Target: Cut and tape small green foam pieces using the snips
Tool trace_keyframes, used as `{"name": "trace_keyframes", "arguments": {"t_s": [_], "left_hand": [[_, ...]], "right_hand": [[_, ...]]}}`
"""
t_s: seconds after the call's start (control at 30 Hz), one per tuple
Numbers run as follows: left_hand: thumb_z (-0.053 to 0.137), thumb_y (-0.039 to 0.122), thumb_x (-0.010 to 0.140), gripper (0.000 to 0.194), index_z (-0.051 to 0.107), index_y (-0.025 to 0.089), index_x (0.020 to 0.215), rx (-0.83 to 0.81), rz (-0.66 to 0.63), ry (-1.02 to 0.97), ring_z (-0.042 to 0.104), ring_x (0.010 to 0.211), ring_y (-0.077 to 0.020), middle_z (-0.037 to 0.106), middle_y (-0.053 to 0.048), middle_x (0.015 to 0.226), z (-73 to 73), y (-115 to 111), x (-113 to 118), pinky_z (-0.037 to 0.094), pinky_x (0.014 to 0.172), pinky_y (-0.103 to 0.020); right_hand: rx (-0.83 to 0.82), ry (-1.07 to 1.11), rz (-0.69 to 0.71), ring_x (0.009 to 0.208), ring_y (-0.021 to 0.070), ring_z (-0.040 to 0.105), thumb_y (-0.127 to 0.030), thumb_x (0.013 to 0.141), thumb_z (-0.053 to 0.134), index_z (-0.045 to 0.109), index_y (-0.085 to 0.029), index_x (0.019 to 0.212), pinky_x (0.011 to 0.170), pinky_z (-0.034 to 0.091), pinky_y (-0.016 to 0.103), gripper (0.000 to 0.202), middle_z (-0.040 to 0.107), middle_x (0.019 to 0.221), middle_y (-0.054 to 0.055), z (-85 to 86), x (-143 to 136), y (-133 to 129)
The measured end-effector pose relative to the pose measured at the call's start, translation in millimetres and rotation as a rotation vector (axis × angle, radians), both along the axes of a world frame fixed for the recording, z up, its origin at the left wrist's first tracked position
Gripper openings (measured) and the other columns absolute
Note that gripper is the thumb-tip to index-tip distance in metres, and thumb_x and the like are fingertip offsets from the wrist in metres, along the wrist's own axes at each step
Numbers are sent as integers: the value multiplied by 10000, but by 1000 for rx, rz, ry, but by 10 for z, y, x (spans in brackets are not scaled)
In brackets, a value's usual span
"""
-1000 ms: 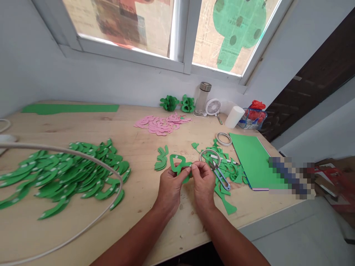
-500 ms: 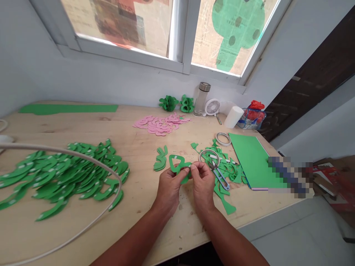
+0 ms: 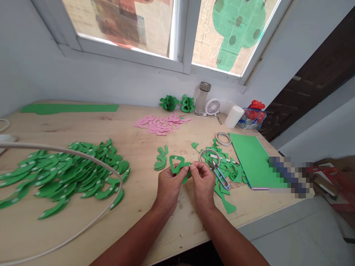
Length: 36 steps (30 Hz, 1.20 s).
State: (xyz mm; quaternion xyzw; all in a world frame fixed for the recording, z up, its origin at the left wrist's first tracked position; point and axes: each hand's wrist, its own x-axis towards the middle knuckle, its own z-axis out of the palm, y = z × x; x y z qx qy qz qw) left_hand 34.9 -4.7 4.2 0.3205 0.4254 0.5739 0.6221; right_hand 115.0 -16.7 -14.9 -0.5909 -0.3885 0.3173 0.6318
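Both hands are pinched onto the same little green foam cutout (image 3: 177, 165), a looped shape with a white strip on it, held just above the wooden surface (image 3: 144, 144) near its front edge. The left hand (image 3: 168, 187) has its fingers curled in and grips the piece from the left, and the right hand (image 3: 203, 183) is closed the same way, thumb and fingertips pinching at the cutout's right end, so the two hands almost touch.

Just left of the cutout there's a small stack of green leaf shapes (image 3: 161, 159). To the right of the right hand lies a messy heap of green scraps (image 3: 227, 170) with a tape roll (image 3: 210, 156) and blue-handled snips (image 3: 221, 176) on top. A second tape roll (image 3: 223, 139) sits a bit further back, beside a green foam sheet (image 3: 252, 159). Way off to the left is a big pile of green cutouts (image 3: 66, 173) with a white cable (image 3: 83, 157) looping over it, and pink cutouts (image 3: 162, 123) sit further back toward the window.
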Motion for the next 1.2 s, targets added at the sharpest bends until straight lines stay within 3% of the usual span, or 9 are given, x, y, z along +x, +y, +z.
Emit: {"name": "trace_keyframes", "arguments": {"t_s": [0.37,0.73,1.0,1.2], "left_hand": [[712,210,577,113,644,128,615,-4,20,39,582,581,-131,621,5,583,-6,14,3,483,603,-236],[720,215,587,108,662,128,614,12,26,105,588,575,-129,641,1,604,7,29,-33,491,602,-242],[720,209,574,118,632,131,580,58,-1,116,550,553,-114,607,15,571,-14,33,-26,463,569,-217],[704,294,627,171,672,141,695,44,-144,16,601,679,-160,659,-35,692,65,29,-67,501,628,-258]], "right_hand": [[67,37,4,722,145,537,-286,781,538,625,-148,761,665,445,264,164,599,776,31,28,-2,-15],[16,64,-60,774,152,552,-303,771,550,614,-159,807,728,429,272,162,626,816,28,97,44,-14],[-14,67,67,600,126,535,-311,721,599,583,-161,707,602,441,254,151,578,650,-8,91,38,-1],[7,208,66,575,113,512,-331,714,613,564,-169,697,564,425,245,170,550,654,-23,53,48,21]]}}
